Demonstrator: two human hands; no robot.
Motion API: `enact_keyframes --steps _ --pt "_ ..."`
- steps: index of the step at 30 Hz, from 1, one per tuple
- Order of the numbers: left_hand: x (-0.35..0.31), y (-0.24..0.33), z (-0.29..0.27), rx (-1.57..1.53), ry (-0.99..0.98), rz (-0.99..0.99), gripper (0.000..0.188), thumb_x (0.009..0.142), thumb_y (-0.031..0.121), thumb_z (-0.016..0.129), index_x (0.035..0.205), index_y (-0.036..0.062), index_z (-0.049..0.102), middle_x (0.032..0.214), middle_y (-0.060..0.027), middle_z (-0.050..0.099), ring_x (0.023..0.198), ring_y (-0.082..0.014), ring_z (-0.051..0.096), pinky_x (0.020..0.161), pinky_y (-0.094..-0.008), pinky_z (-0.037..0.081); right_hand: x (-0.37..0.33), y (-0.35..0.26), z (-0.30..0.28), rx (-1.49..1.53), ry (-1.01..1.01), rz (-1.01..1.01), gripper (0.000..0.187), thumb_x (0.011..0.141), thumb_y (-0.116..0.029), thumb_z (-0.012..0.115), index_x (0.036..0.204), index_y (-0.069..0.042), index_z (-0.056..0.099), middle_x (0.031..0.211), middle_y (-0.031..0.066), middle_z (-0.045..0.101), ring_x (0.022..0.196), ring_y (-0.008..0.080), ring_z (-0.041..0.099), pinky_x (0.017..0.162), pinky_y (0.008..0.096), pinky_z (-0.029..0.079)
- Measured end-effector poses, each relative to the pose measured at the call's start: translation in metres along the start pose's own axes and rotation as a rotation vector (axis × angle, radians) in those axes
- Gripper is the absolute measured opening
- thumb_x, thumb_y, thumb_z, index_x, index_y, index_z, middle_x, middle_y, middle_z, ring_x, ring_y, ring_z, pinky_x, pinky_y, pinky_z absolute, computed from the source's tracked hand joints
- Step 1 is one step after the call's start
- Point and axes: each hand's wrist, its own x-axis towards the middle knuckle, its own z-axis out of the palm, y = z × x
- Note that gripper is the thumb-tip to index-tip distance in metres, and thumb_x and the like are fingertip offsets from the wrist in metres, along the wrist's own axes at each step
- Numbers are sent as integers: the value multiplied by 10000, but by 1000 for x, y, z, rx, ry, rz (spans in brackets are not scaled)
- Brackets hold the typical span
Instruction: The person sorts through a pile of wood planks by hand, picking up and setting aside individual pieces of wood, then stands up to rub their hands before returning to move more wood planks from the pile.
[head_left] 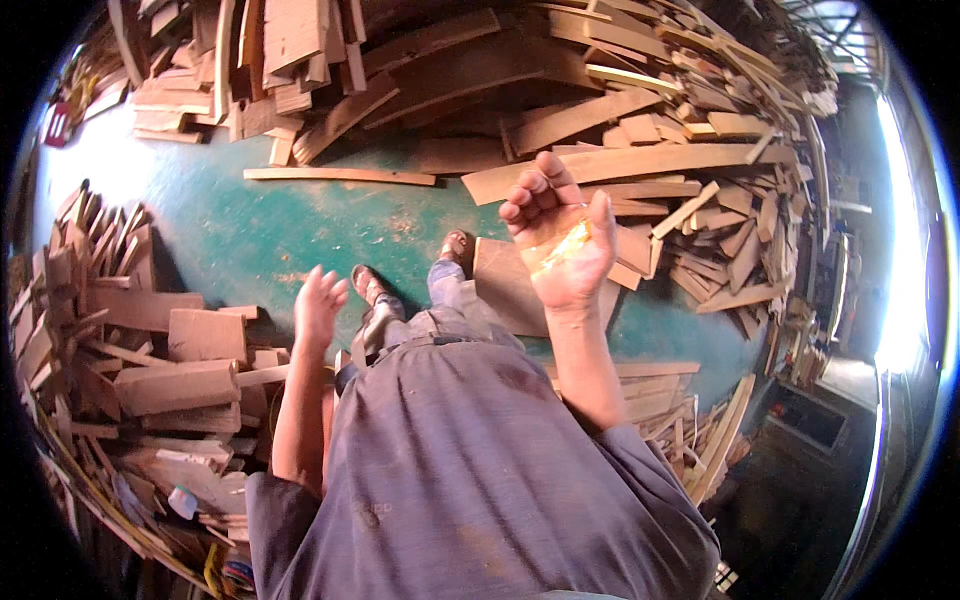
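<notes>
My right hand point(562, 240) is raised with its palm turned up, fingers half curled and thumb out to the side. Across that palm lies a small, crinkled, shiny yellow-orange and white thing point(570, 248) that looks like a plastic packet; glare hides its exact kind. Lower and to the left, my left hand point(320, 302) hangs in the air beside my leg, slightly blurred. Its fingers are apart, and nothing shows in them. Beyond the right hand, a long wooden board point(640, 165) lies on the edge of the wood pile. Neither hand touches any wood.
Wooden offcuts are heaped on the left point(180, 385), along the far side and on the right point(730, 240). A flat wooden panel point(500, 285) lies by my feet on the green floor point(330, 220). A thin strip point(340, 176) crosses the floor ahead.
</notes>
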Motion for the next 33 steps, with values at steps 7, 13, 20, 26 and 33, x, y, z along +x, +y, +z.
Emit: enact_keyframes --steps 7,13,20,26,33 --pt "48 -107 -233 -218 393 -184 717 954 412 725 1549 135 437 1530 -119 502 1115 -300 669 806 -401 573 2 9 9 58 -58 103 801 961 -591 638 1472 10 496 1300 181 655 1166 312 645 1056 464 505" --pt "44 -153 -217 -27 305 -214 738 947 322 745 1555 90 395 1212 -68 656 797 -222 681 613 -382 563 3 21 16 37 -57 153 853 942 -648 628 1503 -23 478 1313 180 650 1175 313 644 1060 470 503" --pt "29 -135 -148 200 257 -179 800 946 274 730 1567 -33 330 1283 -123 650 862 -211 698 642 -340 551 4 32 34 -39 -265 248 923 903 -694 643 1509 -22 463 1259 189 658 1146 329 647 1046 470 500" --pt "26 -130 -147 386 242 -110 753 939 237 720 1539 -60 376 1120 -84 644 808 -155 660 611 -310 503 -1 33 72 -974 -454 311 897 830 -544 779 1493 -17 484 1276 188 652 1216 306 619 1057 452 475" --pt "33 -135 -164 452 285 -135 737 925 226 736 1520 -68 414 1274 -163 651 777 -182 690 596 -323 519 7 68 62 -1752 -719 -50 712 864 -405 781 1411 -26 531 1291 196 637 1227 391 598 1084 500 450"
